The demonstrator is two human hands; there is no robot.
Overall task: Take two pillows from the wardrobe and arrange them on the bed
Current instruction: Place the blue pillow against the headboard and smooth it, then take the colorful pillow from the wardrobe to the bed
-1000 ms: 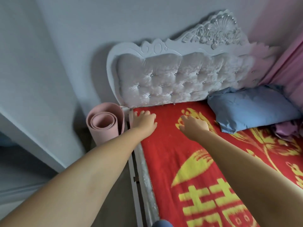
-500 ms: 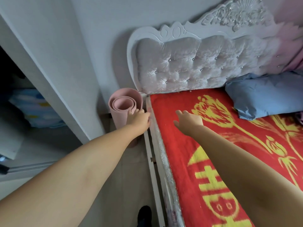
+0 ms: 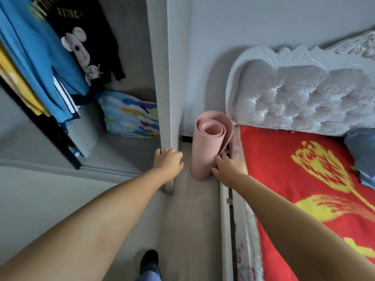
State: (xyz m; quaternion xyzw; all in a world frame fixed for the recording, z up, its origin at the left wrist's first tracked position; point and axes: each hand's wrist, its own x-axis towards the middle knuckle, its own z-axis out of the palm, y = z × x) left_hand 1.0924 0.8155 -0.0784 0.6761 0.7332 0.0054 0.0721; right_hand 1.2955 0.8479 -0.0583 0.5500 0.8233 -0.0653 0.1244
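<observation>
A blue pillow lies on the bed's red and yellow cover, at the far right below the tufted headboard. Inside the open wardrobe on the left, a pillow with a colourful blue, yellow and white print leans against the side panel on the floor of the compartment. My left hand is stretched out at the wardrobe's side panel edge, fingers loosely apart, holding nothing. My right hand hovers empty over the bed's edge beside a pink roll.
A rolled pink mat stands upright on the floor between wardrobe and bed. Blue, black and yellow clothes hang in the wardrobe above the printed pillow. My foot shows on the narrow floor strip beside the white bed frame.
The view has swung left from the bed to the wardrobe, whose inside now shows. Both hands have moved left off the bed: the left to the wardrobe panel, the right to the bed's edge.
</observation>
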